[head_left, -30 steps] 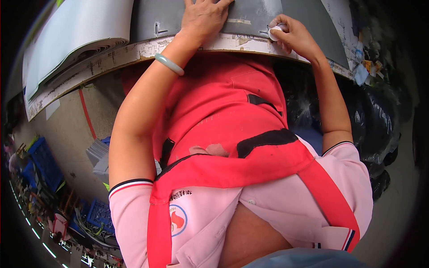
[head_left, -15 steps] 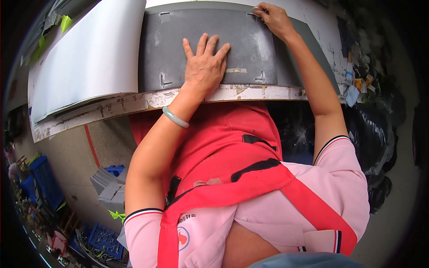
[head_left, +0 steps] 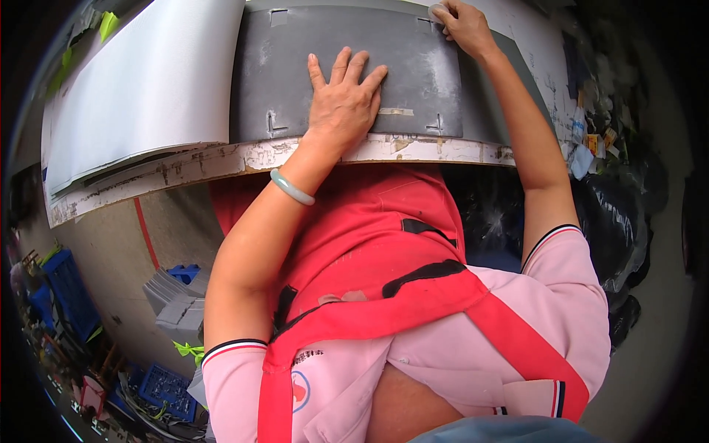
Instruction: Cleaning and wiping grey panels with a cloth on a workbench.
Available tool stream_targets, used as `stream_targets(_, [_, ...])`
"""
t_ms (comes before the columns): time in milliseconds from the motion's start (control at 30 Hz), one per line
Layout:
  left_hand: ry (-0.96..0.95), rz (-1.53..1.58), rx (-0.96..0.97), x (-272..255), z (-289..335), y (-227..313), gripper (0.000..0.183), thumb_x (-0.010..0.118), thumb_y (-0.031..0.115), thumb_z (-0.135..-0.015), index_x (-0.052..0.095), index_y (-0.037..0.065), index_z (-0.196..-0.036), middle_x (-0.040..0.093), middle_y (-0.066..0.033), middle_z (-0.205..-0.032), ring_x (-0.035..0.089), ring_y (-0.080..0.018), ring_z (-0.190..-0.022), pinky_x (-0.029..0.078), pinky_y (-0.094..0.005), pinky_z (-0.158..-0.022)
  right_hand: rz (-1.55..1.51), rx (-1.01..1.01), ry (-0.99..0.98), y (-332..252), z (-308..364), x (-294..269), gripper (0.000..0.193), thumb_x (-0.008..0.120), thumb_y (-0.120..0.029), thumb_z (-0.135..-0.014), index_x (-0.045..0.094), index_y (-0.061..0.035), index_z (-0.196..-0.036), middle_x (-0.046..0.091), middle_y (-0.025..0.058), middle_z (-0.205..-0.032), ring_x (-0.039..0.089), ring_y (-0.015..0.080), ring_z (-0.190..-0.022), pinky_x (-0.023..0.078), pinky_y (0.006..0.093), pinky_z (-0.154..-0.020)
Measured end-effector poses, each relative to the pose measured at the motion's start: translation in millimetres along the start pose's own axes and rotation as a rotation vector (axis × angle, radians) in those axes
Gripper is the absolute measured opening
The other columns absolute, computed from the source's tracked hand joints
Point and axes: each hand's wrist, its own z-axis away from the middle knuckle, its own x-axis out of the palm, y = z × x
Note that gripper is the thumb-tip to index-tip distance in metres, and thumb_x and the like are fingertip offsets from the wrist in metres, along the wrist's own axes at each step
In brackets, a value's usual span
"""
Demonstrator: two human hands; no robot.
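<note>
A dark grey template sheet (head_left: 410,74) with corner cut-outs and white smudges lies on a larger dark sheet (head_left: 484,100). My left hand (head_left: 343,103) presses flat on the template near its middle, fingers spread. At the template's far right corner, beside a cut-out, my right hand (head_left: 467,31) pinches a small pale round piece (head_left: 438,12); it looks like a flat disc, partly hidden by the fingers. A strip of tape (head_left: 396,112) is stuck to the template to the right of my left hand.
White sheets (head_left: 151,74) curl over the table's left side. The worn table edge (head_left: 258,159) runs across in front of me. Black plastic bags (head_left: 613,214) stand at the right. Blue crates (head_left: 72,292) and grey stacked pieces (head_left: 177,306) are below at the left.
The view has shifted slightly. My right hand with the pale piece stands a little farther up and right in the picture. My left hand stays flat on the template.
</note>
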Motion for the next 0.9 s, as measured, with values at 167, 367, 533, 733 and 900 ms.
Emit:
stream_targets(167, [-0.032, -0.021, -0.021, -4.7, -0.7, 3.4, 0.036, 0.058, 0.023, -0.091, 0.059, 0.022, -0.127, 0.050, -0.0070, -0.136, 0.041, -0.0295, -0.134, 0.021, -0.0676, -0.108, -0.527, 0.454, 0.016, -15.8, 4.3, 7.1, 0.011, 0.052, -0.010, -0.088, 0.056, -0.0040, -0.097, 0.059, 0.0060, -0.064, 0.056, 0.0118, -0.049, 0.047, 0.0296, -0.043])
stream_targets(367, [-0.017, -0.039, -0.023, -1.6, -1.8, 2.3, 0.035, 0.057, 0.025, -0.092, 0.059, 0.023, -0.127, 0.051, -0.0072, -0.135, 0.041, -0.0296, -0.134, 0.021, -0.0678, -0.108, -0.446, 0.374, -0.157, -3.6, -2.4, -0.8, 0.014, 0.057, -0.010, -0.088, 0.056, -0.0016, -0.098, 0.059, 0.0051, -0.063, 0.056, 0.0126, -0.049, 0.048, 0.0290, -0.044])
stream_targets(533, [-0.014, -0.055, -0.018, -0.7, -0.2, 0.0, 0.035, 0.057, 0.026, -0.092, 0.060, 0.023, -0.126, 0.051, -0.0073, -0.134, 0.041, -0.0290, -0.134, 0.020, -0.0686, -0.107, -0.621, 0.422, -0.025, -28.5, -12.6, -3.8, 0.017, 0.062, -0.014, -0.089, 0.060, -0.0013, -0.100, 0.060, 0.0056, -0.064, 0.057, 0.0125, -0.051, 0.048, 0.0280, -0.046])
stream_targets(733, [0.019, -0.025, -0.015, 1.7, -0.3, 1.6, 0.035, 0.057, 0.026, -0.091, 0.060, 0.021, -0.125, 0.051, -0.0085, -0.133, 0.041, -0.0300, -0.133, 0.021, -0.0706, -0.106, -0.472, 0.068, -0.136, -93.6, -50.4, 30.5, 0.025, 0.063, -0.023, -0.089, 0.069, 0.0017, -0.093, 0.066, 0.0116, -0.069, 0.064, 0.0179, -0.059, 0.052, 0.0333, -0.059])
stream_targets(900, [0.017, -0.008, -0.024, 1.4, 1.6, 0.2, 0.035, 0.058, 0.027, -0.090, 0.061, 0.018, -0.123, 0.050, -0.0099, -0.134, 0.040, -0.0315, -0.132, 0.019, -0.0715, -0.106, -0.346, -0.334, -0.020, -161.1, -74.1, 66.8, 0.024, 0.062, -0.020, -0.088, 0.069, 0.0022, -0.093, 0.067, 0.0241, -0.084, 0.067, 0.0383, -0.080, 0.052, 0.0431, -0.072])
